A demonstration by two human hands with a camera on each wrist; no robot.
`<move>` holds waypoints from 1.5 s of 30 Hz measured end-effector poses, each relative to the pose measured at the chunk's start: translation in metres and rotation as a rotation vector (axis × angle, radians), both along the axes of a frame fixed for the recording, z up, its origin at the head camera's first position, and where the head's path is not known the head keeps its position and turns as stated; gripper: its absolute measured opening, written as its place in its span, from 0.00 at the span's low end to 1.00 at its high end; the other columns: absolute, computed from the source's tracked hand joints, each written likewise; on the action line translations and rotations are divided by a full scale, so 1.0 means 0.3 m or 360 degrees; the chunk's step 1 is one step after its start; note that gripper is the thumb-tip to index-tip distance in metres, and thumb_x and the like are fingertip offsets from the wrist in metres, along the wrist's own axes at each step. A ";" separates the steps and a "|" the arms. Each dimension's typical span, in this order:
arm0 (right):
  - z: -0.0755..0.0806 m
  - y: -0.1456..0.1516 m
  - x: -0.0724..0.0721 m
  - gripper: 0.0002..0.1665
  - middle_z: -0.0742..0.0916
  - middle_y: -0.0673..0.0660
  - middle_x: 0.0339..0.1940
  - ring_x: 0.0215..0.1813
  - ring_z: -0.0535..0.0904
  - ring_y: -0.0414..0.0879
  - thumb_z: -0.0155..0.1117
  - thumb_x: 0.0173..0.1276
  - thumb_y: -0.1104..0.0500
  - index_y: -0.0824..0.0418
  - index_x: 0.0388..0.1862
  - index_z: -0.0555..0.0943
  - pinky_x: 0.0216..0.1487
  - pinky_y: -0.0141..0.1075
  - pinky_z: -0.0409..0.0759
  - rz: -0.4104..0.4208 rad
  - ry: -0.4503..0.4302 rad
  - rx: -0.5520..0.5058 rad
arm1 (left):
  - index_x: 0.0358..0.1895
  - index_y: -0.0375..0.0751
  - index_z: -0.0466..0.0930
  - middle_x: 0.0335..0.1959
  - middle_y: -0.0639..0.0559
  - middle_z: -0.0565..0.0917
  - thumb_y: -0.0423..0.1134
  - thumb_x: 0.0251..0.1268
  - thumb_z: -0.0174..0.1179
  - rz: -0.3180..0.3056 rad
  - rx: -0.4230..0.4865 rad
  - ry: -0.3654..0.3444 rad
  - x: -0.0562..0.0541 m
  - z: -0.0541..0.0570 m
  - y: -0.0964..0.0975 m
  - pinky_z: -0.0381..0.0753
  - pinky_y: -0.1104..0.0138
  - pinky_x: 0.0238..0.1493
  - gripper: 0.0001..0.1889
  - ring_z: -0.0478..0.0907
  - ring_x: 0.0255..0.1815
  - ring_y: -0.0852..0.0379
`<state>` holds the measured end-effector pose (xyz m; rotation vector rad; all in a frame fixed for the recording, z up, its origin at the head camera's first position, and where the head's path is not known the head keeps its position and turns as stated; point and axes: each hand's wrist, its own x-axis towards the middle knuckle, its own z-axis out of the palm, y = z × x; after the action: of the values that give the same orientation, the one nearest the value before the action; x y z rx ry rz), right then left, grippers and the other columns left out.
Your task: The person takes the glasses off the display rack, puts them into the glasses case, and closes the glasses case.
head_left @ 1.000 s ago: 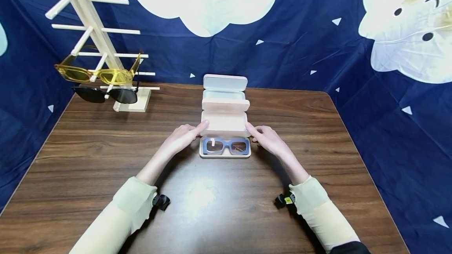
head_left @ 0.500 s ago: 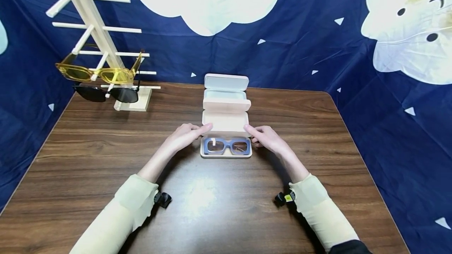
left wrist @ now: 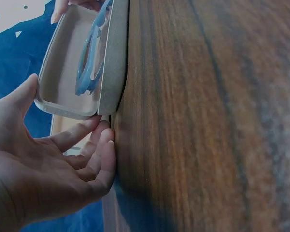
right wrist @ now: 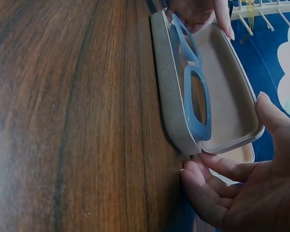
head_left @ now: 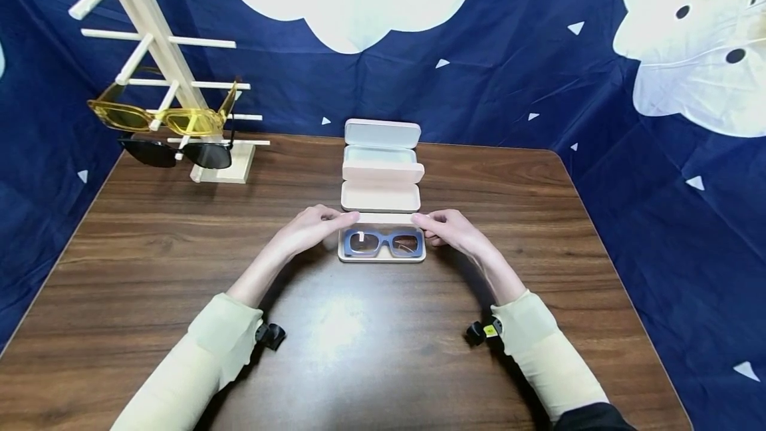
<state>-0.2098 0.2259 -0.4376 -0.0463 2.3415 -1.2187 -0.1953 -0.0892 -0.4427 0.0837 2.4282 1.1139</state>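
Left hand (head_left: 311, 226) and right hand (head_left: 456, 229) flank the case (head_left: 383, 260) at the centre of the frame, each loosely curled on one end of its raised lid (right wrist: 227, 89), thumb at the rim and forefinger by the hinge corner, the other fingers bent behind. The blue glasses (head_left: 385, 241) lie in the base (left wrist: 116, 63), touched by neither hand.

Their frame stands proud of the base rim (both wrist views show it), so a lid brought down hard could press on it and scuff a lens or strain the hinge. Uneven pressure from the two sides might twist the lid, and a thumb left at the rim could be nipped. A firm push could also skid the case across the sleek table (head_left: 509, 198).

The case looks matt and pale pink, with rounded corners; the glasses are chunky, glossy, rectangular plastic around brownish lenses. More pale open cases (head_left: 380, 197) line up behind. Slim yellow and black pairs hang on a wooden rack (head_left: 146, 12), upper left.
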 end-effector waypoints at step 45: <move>0.001 0.026 0.005 0.31 0.89 0.51 0.39 0.36 0.79 0.37 0.72 0.67 0.50 0.68 0.62 0.81 0.43 0.32 0.79 0.0139 0.0038 -0.0066 | 0.63 0.45 0.81 0.68 0.46 0.73 0.68 0.55 0.70 0.0036 0.0084 0.0091 0.024 -0.009 -0.012 0.73 0.52 0.68 0.39 0.73 0.66 0.48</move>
<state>-0.2085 0.2337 -0.4373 -0.1765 2.3094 -1.2301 -0.1882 -0.0928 -0.4453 0.1061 2.4560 1.2013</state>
